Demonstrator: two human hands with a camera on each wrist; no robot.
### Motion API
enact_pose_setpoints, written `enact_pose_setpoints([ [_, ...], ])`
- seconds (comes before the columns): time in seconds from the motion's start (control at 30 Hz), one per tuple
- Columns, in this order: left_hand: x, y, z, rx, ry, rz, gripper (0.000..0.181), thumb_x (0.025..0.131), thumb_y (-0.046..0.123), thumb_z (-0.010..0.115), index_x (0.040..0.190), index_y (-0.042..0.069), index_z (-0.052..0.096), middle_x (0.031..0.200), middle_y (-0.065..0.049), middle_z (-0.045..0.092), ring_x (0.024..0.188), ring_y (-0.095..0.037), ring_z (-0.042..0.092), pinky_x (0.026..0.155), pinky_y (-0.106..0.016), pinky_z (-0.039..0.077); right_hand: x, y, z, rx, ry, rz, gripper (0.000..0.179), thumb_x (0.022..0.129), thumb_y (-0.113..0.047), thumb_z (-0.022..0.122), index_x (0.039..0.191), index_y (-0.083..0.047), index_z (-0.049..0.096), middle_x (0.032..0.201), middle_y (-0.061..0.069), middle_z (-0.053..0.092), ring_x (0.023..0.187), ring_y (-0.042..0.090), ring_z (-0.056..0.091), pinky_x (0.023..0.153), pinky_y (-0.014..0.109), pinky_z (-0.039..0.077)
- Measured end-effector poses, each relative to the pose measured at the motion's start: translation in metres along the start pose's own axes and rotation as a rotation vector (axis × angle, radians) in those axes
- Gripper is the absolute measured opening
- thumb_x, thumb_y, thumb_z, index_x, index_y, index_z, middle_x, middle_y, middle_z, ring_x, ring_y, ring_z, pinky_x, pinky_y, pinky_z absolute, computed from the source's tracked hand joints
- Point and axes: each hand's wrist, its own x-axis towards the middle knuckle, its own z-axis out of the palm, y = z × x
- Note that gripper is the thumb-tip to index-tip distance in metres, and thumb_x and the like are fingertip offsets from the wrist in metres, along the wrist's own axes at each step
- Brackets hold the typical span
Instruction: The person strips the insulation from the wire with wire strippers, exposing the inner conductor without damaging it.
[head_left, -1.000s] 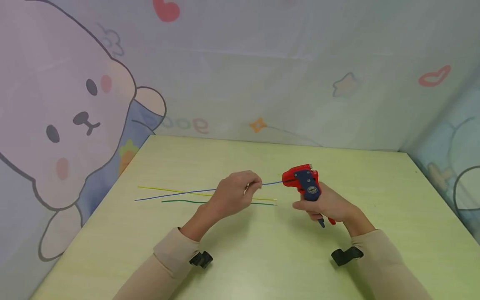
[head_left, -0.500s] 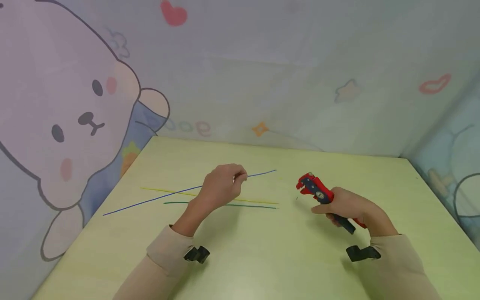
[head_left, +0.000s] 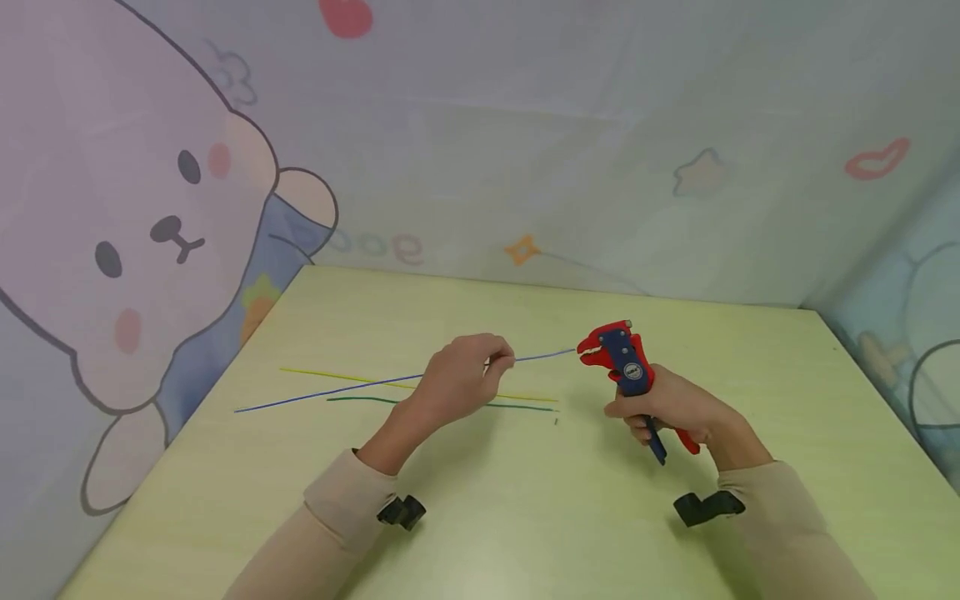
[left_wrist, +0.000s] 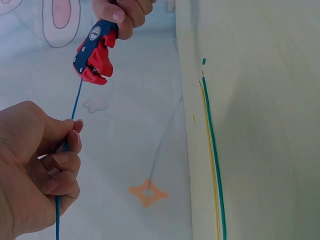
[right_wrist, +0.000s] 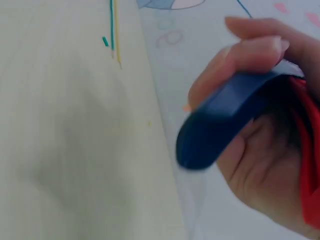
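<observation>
My left hand [head_left: 468,379] pinches a blue wire [head_left: 315,395] between thumb and fingers; the wire passes through the hand and runs out on both sides. My right hand [head_left: 671,408] grips the handles of a red and dark-blue wire stripper [head_left: 622,350] held above the table. The stripper's jaws stand apart, facing left. At its front, the wire's right end meets the red nose; whether it lies between the jaws I cannot tell. In the right wrist view, a dark-blue handle [right_wrist: 220,120] sits under the fingers, and the stripper's head is out of sight.
A yellow wire [head_left: 532,398] and a shorter green wire [head_left: 525,407] lie on the pale table [head_left: 525,517], with bare metal at their right ends. A green offcut [left_wrist: 204,61] and a yellow offcut [left_wrist: 194,118] lie near those ends. A patterned cloth [head_left: 562,167] hangs behind.
The blue wire's end was in the stripper's jaws, then apart from them as the stripper tilted away rightward. Stripper and wire end have since come together again. A tiny piece appeared below the stripper.
</observation>
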Motion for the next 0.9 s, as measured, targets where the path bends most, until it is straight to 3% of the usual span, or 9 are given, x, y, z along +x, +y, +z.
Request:
enact_pose_setpoints([
  [0.2,0.000,0.003,0.007,-0.004,0.009,0.033,0.011,0.098,0.010,0.062,0.094,0.015,0.072,0.089,0.009,0.066,0.075,-0.010,0.056,0.063,-0.028,0.047,0.004,0.001,0.010,0.138,-0.137,-0.064,0.019,0.093,-0.009,0.067,0.084,0.000,0.054,0.068,0.007,0.054,0.060,0.021,0.055,0.062,0.037,0.052],
  [0.47,0.000,0.004,0.008,-0.006,0.009,0.033,0.011,0.098,0.010,0.063,0.094,0.015,0.072,0.090,0.008,0.067,0.077,-0.010,0.057,0.065,-0.028,0.048,0.004,0.000,0.013,0.203,-0.188,-0.113,0.015,0.091,-0.006,0.068,0.090,-0.001,0.054,0.074,0.007,0.057,0.065,0.022,0.060,0.069,0.041,0.055],
  [0.9,0.000,-0.001,0.010,-0.045,0.019,0.096,0.007,0.098,0.010,0.064,0.097,0.012,0.072,0.092,0.002,0.069,0.073,-0.011,0.056,0.066,-0.027,0.048,0.006,0.001,0.015,0.203,-0.235,-0.177,0.012,0.092,-0.004,0.065,0.088,-0.001,0.055,0.073,0.007,0.058,0.066,0.021,0.060,0.071,0.044,0.056],
])
